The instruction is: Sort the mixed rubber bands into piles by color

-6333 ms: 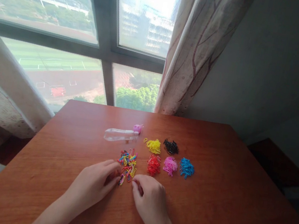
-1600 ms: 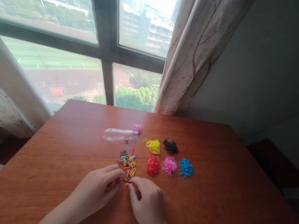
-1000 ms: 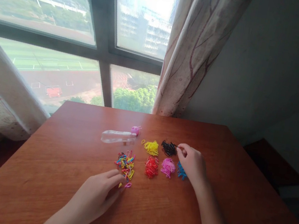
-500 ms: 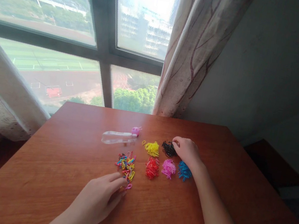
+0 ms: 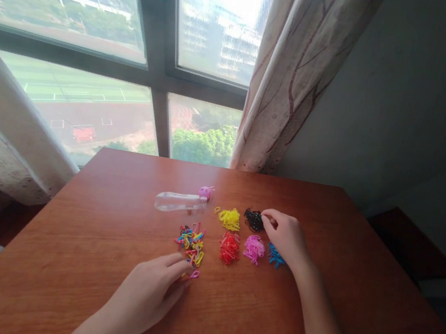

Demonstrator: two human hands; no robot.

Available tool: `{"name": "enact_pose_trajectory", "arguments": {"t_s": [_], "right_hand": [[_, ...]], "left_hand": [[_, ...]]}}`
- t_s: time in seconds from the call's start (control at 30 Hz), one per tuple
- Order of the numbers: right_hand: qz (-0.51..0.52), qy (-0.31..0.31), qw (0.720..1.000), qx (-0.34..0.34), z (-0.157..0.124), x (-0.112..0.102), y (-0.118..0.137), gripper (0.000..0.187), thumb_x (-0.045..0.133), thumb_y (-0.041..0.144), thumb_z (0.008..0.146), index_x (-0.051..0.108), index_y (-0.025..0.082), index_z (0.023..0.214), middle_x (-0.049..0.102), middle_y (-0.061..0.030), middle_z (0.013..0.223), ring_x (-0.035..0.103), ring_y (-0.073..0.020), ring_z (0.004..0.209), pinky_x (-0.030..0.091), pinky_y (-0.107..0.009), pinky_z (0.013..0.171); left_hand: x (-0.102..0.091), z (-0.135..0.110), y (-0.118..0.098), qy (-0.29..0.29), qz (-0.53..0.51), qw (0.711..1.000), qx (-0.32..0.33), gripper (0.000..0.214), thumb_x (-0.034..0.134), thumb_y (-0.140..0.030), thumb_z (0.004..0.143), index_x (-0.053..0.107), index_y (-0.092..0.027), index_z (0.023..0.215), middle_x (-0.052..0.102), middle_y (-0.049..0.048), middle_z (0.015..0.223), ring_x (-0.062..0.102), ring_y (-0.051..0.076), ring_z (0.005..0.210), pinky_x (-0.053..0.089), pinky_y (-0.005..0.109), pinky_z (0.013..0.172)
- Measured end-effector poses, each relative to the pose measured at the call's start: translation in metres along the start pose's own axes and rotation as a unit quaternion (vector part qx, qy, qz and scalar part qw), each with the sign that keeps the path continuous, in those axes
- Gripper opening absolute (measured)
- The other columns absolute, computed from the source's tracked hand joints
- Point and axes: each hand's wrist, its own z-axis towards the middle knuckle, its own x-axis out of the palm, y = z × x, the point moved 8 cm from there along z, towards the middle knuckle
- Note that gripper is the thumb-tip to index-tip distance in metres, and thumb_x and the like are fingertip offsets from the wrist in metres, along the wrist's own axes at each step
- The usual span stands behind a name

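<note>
On the table [image 5: 104, 261], five single-colour elastic-band piles [image 5: 229, 249] at one-to-two o'clock; one mixed pile [image 5: 192, 240], one bottle [image 5: 176, 202], one cap [image 5: 205, 192] at eleven.

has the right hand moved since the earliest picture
Yes. Against the table, the right hand has moved rightward and toward the far edge, from beside the mixed-color pile to the black pile.
</note>
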Motion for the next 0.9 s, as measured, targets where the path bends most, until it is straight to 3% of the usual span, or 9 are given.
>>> {"name": "enact_pose_trajectory", "arguments": {"t_s": [0.17,0.43,0.7,0.9], "right_hand": [[0.156,-0.040,0.987,-0.016,-0.042,0.000,0.035,0.023,0.050,0.030,0.090,0.072,0.021,0.090,0.071,-0.0030,0.074,0.062,-0.0160,0.063,0.044,-0.024,0.061],[0.242,-0.007,0.969,-0.041,-0.101,0.041,0.085,0.020,0.050,0.020,0.092,0.070,0.022,0.091,0.070,-0.0016,0.078,0.063,-0.0151,0.068,0.044,-0.023,0.065],[0.209,0.023,0.977,-0.044,-0.129,0.058,0.099,0.020,0.049,0.013,0.090,0.066,0.024,0.090,0.069,0.0000,0.082,0.063,-0.0160,0.075,0.040,-0.024,0.070],[0.153,0.011,0.987,-0.054,-0.131,0.059,0.102,0.018,0.049,0.016,0.091,0.063,0.023,0.083,0.066,0.0005,0.076,0.060,-0.0158,0.070,0.034,-0.025,0.064]], "left_hand": [[0.001,0.001,-0.001,0.000,0.027,1.000,-0.006,0.022,0.042,-0.023,0.095,0.063,-0.025,0.090,0.067,0.0012,0.086,0.065,0.014,0.073,0.044,0.021,0.062],[0.006,0.001,-0.001,0.006,0.050,0.999,-0.008,0.022,0.041,-0.023,0.096,0.063,-0.026,0.094,0.068,0.0017,0.091,0.067,0.016,0.079,0.046,0.022,0.065],[-0.004,0.013,-0.008,-0.001,0.015,1.000,0.003,0.020,0.044,-0.017,0.092,0.063,-0.024,0.091,0.066,0.0009,0.088,0.064,0.014,0.076,0.046,0.020,0.065],[-0.012,0.046,-0.041,0.009,0.059,0.997,0.055,0.019,0.046,-0.020,0.092,0.065,-0.024,0.090,0.066,0.0010,0.084,0.064,0.015,0.074,0.043,0.022,0.061]]}}
